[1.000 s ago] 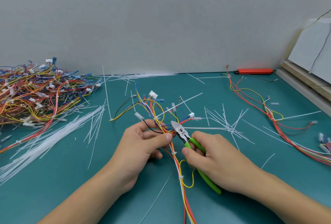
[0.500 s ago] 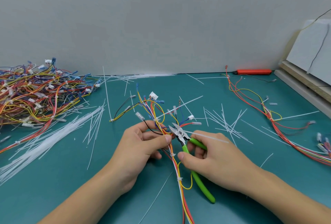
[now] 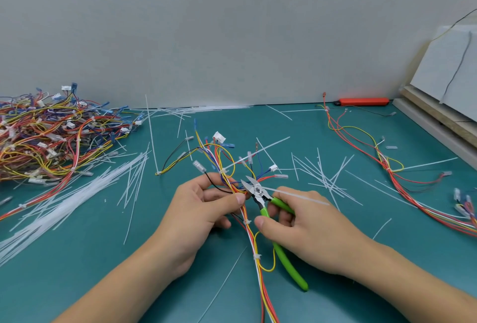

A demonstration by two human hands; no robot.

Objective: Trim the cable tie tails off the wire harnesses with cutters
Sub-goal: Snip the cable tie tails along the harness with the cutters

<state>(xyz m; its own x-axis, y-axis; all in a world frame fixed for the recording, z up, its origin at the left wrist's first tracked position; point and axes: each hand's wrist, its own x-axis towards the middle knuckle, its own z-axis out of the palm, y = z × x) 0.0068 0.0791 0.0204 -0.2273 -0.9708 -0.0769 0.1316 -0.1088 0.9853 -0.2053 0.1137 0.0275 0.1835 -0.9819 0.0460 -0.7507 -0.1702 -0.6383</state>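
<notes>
A wire harness [image 3: 254, 242] of red, yellow and white wires runs from the table's near edge up to a fan of connectors in the middle. My left hand [image 3: 204, 206] pinches the bundle between thumb and fingers. My right hand [image 3: 302, 229] grips green-handled cutters [image 3: 268, 209], whose jaws stand slightly apart right beside my left thumb. A white cable tie tail [image 3: 296, 196] lies across my right hand's fingers. Two trimmed ties ring the bundle lower down.
A large heap of harnesses [image 3: 49, 137] fills the far left, with a sheaf of white cable ties [image 3: 64, 204] in front of it. Cut tails [image 3: 325, 178] litter the green mat. Another harness [image 3: 387, 165] lies at right, a red tool [image 3: 364, 101] by the wall, boards [image 3: 438, 116] far right.
The cutters' jaws have gone from shut to slightly apart, and a white tie tail now lies loose across my right fingers. My right hand has shifted a little on the handles.
</notes>
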